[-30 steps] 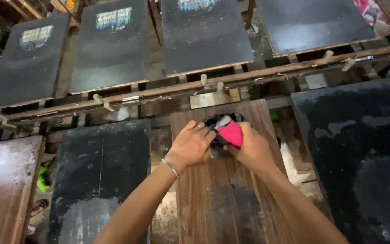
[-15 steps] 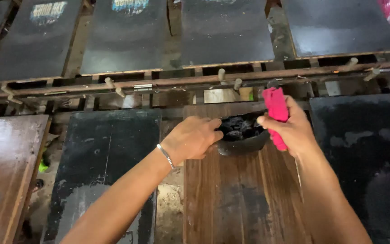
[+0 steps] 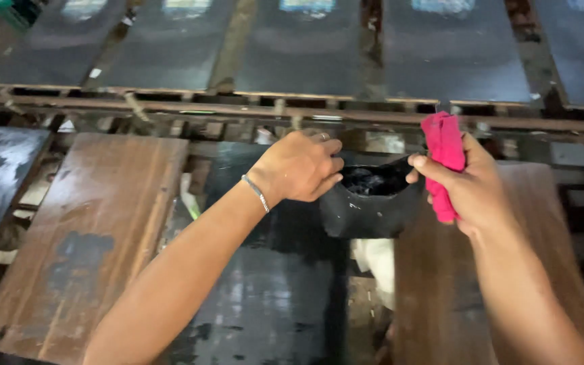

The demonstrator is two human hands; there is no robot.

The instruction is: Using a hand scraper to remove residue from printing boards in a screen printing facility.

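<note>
Your left hand [image 3: 300, 165] now grips the black bowl [image 3: 371, 205] lifted off the brown board [image 3: 441, 284], while your right hand [image 3: 471, 186] clasps the pink cloth [image 3: 444, 145] beside its rim.

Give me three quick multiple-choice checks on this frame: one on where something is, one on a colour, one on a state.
1. Where is the black bowl?
A. Between the two hands, held up over the boards
B. Flat on the far left board
C. Out of view

2. What colour is the cloth in the right hand?
A. White
B. Pink
C. Green

3. What state is the brown board on the left in?
A. Wholly coated black
B. Mostly bare brown wood with a dark smear
C. Broken in two

Answers:
1 A: the left hand grips the bowl's rim and the right hand's thumb touches its other side.
2 B: the bunched cloth is bright pink.
3 B: wood grain shows, with one dark patch low on it.
</note>
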